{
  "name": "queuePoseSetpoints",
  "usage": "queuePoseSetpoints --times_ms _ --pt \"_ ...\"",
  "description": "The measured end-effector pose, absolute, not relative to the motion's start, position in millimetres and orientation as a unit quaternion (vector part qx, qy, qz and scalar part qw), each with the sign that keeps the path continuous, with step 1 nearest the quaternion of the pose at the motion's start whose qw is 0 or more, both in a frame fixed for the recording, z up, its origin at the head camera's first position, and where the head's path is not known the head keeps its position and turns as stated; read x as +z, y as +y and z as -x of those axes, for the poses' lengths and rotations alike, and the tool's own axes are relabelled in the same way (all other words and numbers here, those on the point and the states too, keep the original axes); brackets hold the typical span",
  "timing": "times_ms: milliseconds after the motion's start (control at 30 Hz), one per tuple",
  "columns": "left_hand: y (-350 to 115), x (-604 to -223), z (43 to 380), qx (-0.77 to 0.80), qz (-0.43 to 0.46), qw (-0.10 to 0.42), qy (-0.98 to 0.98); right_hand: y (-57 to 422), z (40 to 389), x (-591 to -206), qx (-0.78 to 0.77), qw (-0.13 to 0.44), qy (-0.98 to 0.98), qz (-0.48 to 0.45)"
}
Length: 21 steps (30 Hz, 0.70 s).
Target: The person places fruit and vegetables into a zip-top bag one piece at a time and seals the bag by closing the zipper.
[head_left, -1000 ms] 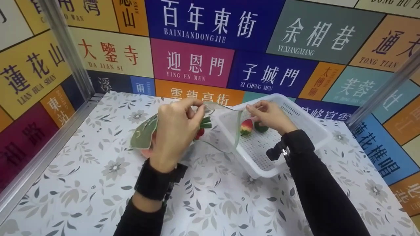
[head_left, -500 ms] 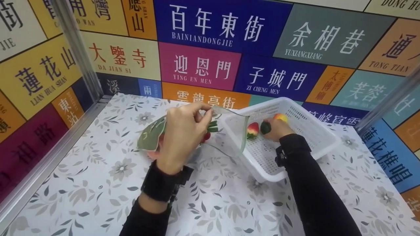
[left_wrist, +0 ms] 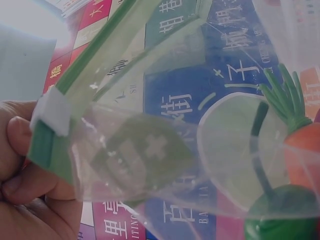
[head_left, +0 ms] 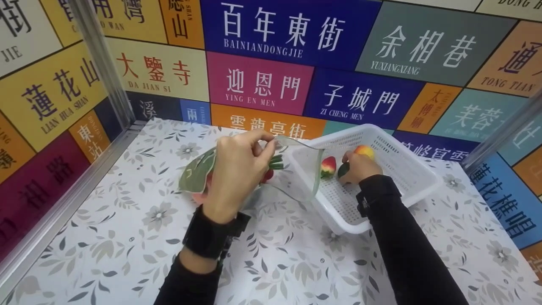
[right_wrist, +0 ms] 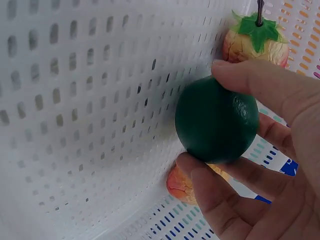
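My left hand [head_left: 237, 169] pinches the top edge of a clear zip bag [head_left: 197, 173], by the white slider [left_wrist: 51, 112] on its green seal. The bag's mouth gapes toward the basket. Inside it show an orange-red vegetable [left_wrist: 305, 150] with green stalks and a green, stemmed vegetable [left_wrist: 282, 212]. My right hand [head_left: 362, 167] reaches into the white basket [head_left: 334, 223]. Its thumb and fingers grip a smooth dark green round fruit or vegetable [right_wrist: 217, 120]. A strawberry [head_left: 328, 167] lies to its left, and a red-yellow round fruit [head_left: 365, 151] sits behind the hand.
The bag's mouth overlaps the basket's left rim. A white tabletop [head_left: 271, 262] with a grey leaf print lies under everything. Colourful printed panels [head_left: 262, 80] stand behind, and a metal post [head_left: 108, 63] rises at the left corner.
My right hand has left the bag's edge, moved down into the basket and taken hold of the dark green round thing. My left hand keeps its pinch on the bag.
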State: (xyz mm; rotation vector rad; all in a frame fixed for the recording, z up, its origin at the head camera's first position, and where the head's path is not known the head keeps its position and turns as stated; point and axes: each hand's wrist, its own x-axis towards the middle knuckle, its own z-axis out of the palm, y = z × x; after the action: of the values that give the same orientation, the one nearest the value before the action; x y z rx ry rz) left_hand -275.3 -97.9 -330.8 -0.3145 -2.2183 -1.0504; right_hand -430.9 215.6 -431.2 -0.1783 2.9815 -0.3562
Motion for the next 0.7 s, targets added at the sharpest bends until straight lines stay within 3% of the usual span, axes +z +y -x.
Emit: queuePoseSetpoints --times_ms 267,700 --pt "-98 -332 276 -0.4 0.119 0.328 -0.847 221 423 -425 -0.159 0.075 0.983 0.053" --pt "-98 -331 275 -0.398 0.116 0.321 -0.852 228 400 -383 -0.255 0.03 0.965 0.062"
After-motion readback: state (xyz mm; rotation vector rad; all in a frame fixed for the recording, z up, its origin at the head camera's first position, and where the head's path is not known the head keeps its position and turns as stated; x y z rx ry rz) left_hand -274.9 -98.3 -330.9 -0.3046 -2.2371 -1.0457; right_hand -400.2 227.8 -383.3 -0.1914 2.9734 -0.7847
